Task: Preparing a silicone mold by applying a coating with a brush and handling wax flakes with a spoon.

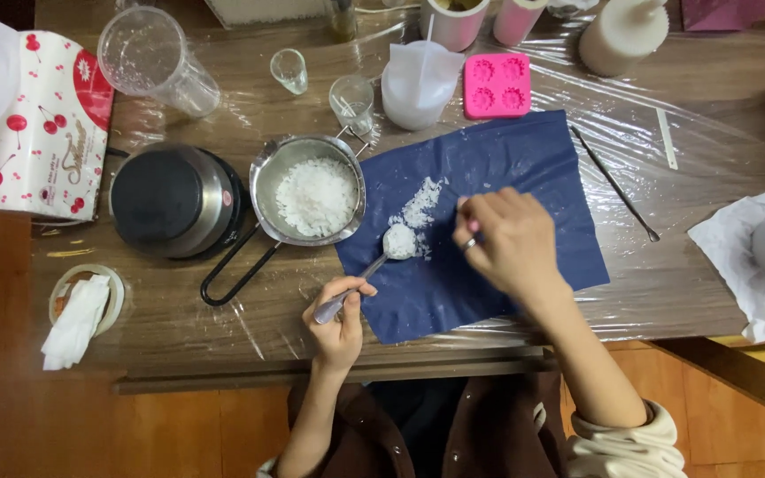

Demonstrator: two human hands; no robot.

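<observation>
My left hand (340, 320) grips the handle of a metal spoon (381, 257) whose bowl is heaped with white flakes. The spoon's bowl rests over the left part of a dark blue sheet (524, 164) spread on the table. A loose pile of white flakes (420, 205) lies on that sheet just above the spoon. My right hand (511, 243) hovers over the sheet beside the spoon, fingers curled toward the flakes, a ring on one finger; I cannot tell if it pinches anything. A small metal pot (263, 181) with more white flakes stands left of the sheet.
A round black hotplate (170, 199) sits left of the pot. Behind are a clear measuring jug (152, 57), two small glasses (289, 69), a white silicone cup (418, 84), a pink flower mould (497, 86) and a thin metal rod (617, 188). Plastic film covers the wooden table (710, 115).
</observation>
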